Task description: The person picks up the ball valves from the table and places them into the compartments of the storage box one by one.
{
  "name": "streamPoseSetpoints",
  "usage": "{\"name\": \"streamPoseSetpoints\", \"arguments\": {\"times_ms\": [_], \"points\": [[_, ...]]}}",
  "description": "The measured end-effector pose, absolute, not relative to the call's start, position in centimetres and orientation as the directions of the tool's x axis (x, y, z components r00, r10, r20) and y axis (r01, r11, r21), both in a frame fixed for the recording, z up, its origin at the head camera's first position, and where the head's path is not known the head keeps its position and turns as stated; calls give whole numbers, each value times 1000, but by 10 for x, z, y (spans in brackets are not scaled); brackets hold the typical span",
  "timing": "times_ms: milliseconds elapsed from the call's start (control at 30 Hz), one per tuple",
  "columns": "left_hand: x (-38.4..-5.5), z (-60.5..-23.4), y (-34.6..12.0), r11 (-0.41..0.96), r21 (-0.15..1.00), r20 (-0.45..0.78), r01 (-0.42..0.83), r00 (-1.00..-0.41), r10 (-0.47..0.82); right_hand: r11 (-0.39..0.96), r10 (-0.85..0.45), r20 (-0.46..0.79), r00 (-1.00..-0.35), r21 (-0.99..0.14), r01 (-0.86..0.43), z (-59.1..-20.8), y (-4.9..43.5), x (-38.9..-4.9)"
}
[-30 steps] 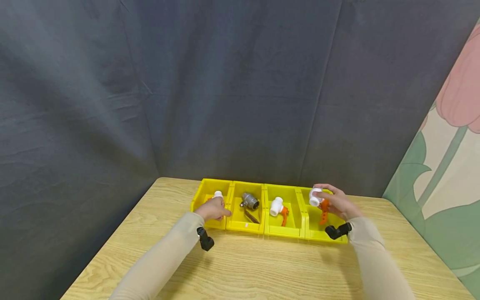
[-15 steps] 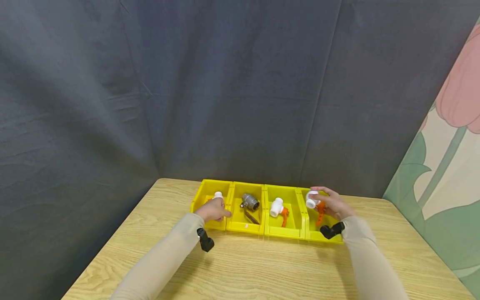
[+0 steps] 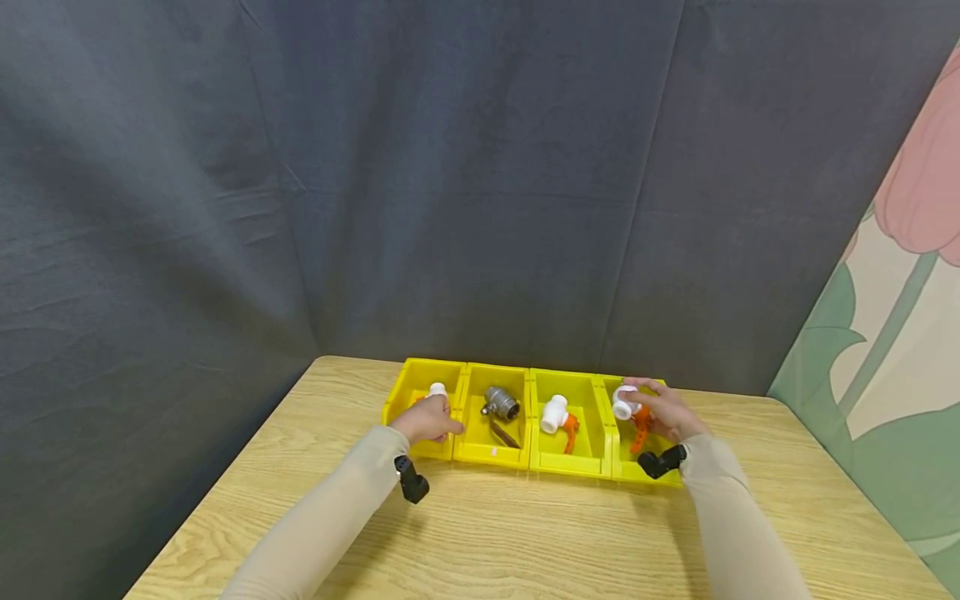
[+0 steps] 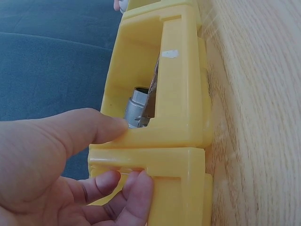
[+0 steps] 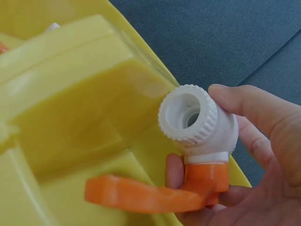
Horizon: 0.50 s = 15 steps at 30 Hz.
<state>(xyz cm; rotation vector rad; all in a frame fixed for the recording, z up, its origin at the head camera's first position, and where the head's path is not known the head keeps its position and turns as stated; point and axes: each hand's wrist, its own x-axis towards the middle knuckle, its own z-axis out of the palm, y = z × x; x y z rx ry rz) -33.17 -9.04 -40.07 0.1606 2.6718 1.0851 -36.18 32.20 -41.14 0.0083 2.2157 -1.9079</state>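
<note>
My right hand (image 3: 666,410) grips a white plastic ball valve (image 5: 200,122) with an orange lever handle (image 5: 146,194). The valve is raised over the far-right yellow bin (image 3: 648,475), its open socket facing the right wrist camera. At the row's left end, my left hand (image 3: 429,418) pinches the adjoining walls of the two leftmost bins, thumb on one side and curled fingers (image 4: 141,193) on the other. Behind that hand, a white valve (image 3: 437,389) in the leftmost bin is partly hidden. A grey metal valve (image 3: 501,403) lies in the second bin.
The third bin (image 3: 566,467) holds another white valve (image 3: 555,414) with an orange handle. All the bins stand joined in a row on a wooden table (image 3: 510,533). A dark curtain (image 3: 480,183) hangs behind, and a flower-painted panel (image 3: 900,317) stands at the right.
My right hand has shifted slightly left with the white valve, mostly in the first half second, and a little downward. The left hand stays in place.
</note>
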Motion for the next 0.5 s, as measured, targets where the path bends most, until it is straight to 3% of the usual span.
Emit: {"name": "streamPoseSetpoints", "arguments": {"times_ms": [500], "points": [[-331,-400,-91,726,688,-177,27,-963,204,197,-105,-207,-973,-963,184,-415,321,-366]]}}
